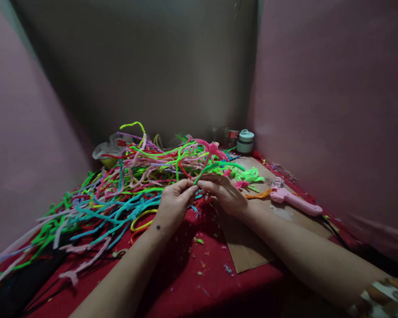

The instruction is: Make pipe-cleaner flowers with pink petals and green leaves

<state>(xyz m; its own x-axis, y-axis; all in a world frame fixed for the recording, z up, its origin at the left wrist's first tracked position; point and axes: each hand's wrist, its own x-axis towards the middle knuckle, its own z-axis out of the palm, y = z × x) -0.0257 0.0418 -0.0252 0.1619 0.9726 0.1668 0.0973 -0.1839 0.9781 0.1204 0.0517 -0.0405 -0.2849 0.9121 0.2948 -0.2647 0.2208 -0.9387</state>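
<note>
Both my hands meet over the near middle of the table, pinching a green pipe cleaner [215,165] at its lower end. My left hand [175,198] grips it from the left, thumb and fingers pressed together. From the right, my right hand [223,192] closes on the same spot, its fingertips partly hidden. The green strand arcs up and to the right from my fingers. Just above it shows a pink pipe cleaner flower [213,149], its stem running down toward my fingers. A big heap of coloured pipe cleaners [152,170] lies behind and left of my hands.
A pink hot glue gun [295,201] rests on a cardboard sheet [245,247] at the right. Light green pipe cleaner pieces [250,175] lie there too. A pale green lidded jar [245,142] stands at the back. Fuzzy scraps dot the red cloth [185,274]. Walls enclose the table.
</note>
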